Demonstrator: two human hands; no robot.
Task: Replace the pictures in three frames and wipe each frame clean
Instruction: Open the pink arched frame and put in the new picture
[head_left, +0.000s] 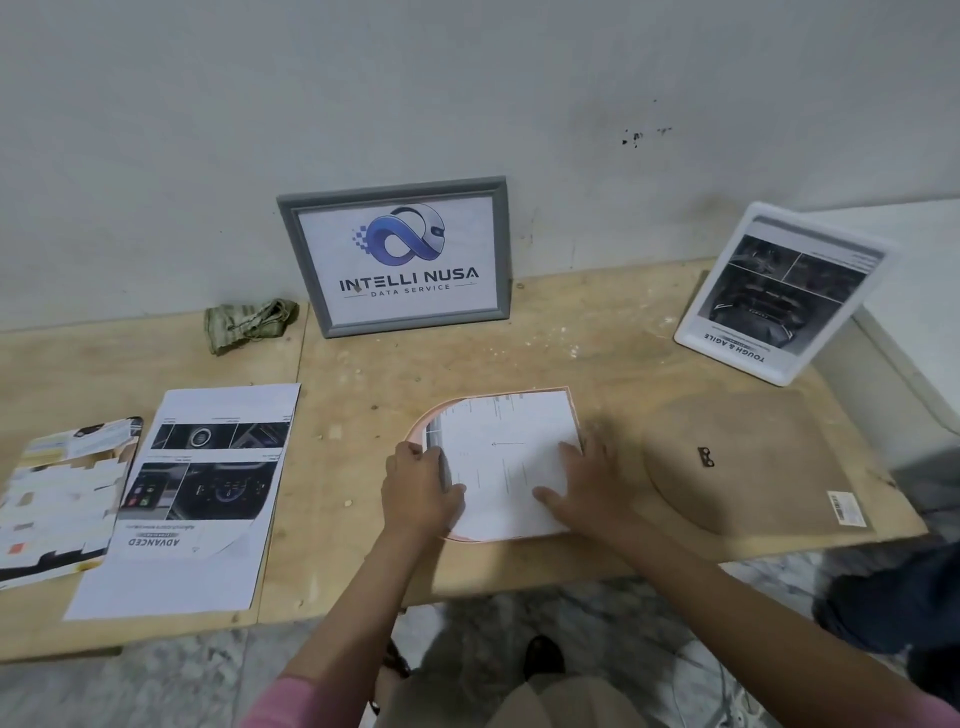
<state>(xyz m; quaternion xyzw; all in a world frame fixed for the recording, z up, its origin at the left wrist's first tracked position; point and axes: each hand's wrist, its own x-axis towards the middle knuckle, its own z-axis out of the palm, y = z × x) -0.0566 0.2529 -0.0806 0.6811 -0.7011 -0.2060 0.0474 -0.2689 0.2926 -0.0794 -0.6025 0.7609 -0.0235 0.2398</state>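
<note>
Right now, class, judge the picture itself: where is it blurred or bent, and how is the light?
Head view: wide-angle bending curves the plywood table edge; the right hand on the white sheet is motion-blurred; soft, even light, faint shadows; the grey-framed logo picture reads sharp, without glare.

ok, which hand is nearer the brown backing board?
Right. The right hand rests on the white sheet, just beside the brown backing board. The left hand grips the sheet's opposite edge, farther away.

Both hands cover part of the pink-rimmed frame (457, 538); small print is unreadable.
</note>
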